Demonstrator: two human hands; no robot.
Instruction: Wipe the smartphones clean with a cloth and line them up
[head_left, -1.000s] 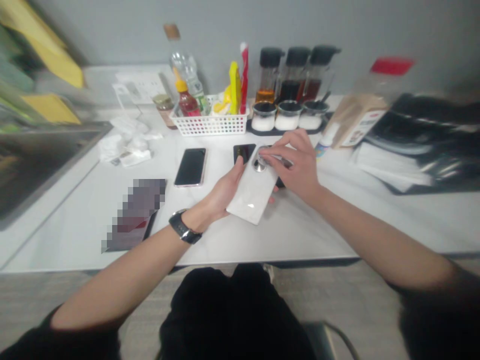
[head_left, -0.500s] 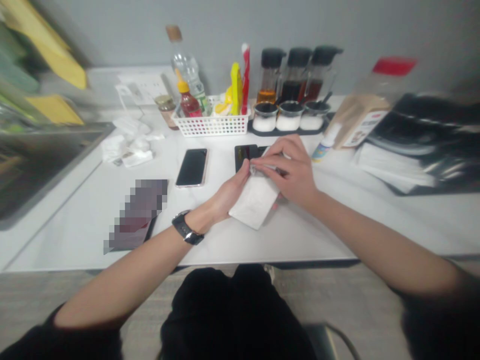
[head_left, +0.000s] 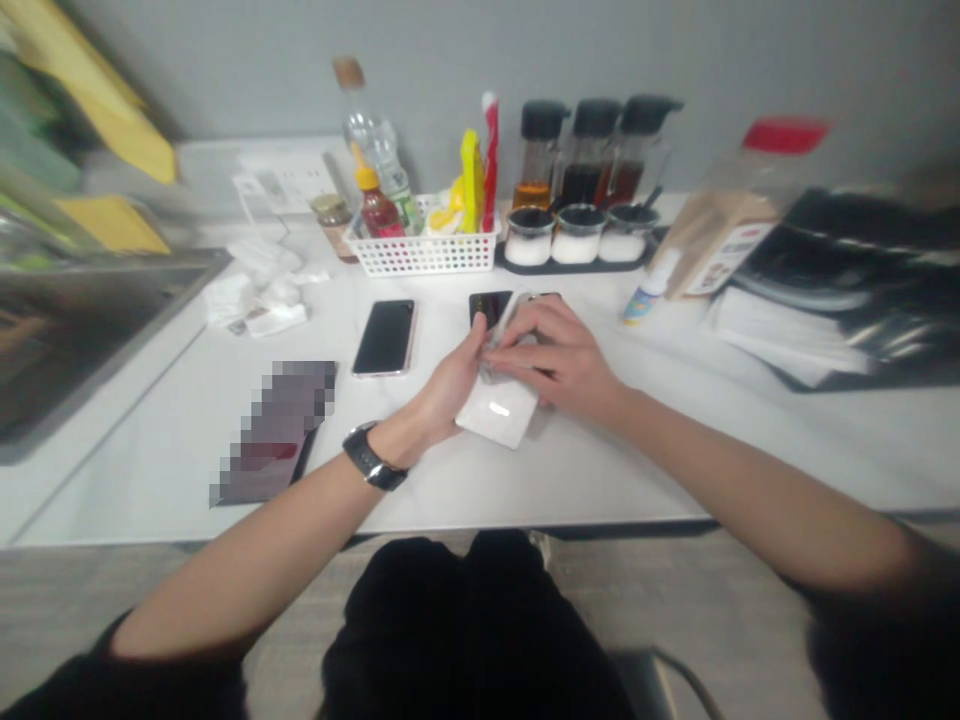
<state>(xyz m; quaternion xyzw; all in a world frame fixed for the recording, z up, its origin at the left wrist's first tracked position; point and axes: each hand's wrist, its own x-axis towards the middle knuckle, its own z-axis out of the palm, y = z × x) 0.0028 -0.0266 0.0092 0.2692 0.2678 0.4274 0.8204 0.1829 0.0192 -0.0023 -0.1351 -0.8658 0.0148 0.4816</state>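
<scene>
Counter (head_left: 622,470), near edge: white surface, run straight across below the forearms; bare strip left between hands and edge, wider bare stretch at right.
Left hand (head_left: 444,385): clamped along the left side of a white phone (head_left: 496,410); black watch (head_left: 373,458) worn at the wrist.
Right hand (head_left: 568,358): set close to the left, fingertips gathered on a small pale piece (head_left: 491,372) against the phone, too blurred to be identified.
White phone: held tilted above the counter, upper part covered by fingers.
Left of hands: pixelated dark tablet-like object (head_left: 277,430) laid near the edge; dark-screened phone (head_left: 384,337) laid farther back, bare counter between.
Beyond hands: dark flat object (head_left: 491,302), partly hidden.
Far left: sink (head_left: 90,345), bordered by counter; crumpled tissues (head_left: 259,290) placed near its rim.
White basket (head_left: 427,255): filled with red sauce bottle (head_left: 381,213), yellow item (head_left: 471,180), red tube (head_left: 490,160).
Black tray (head_left: 574,266): fitted with three white-filled jars (head_left: 577,243); three dispensers (head_left: 589,165) of amber and dark liquids ranged behind.
Far right: red-lidded container (head_left: 724,225), tan contents held.
</scene>
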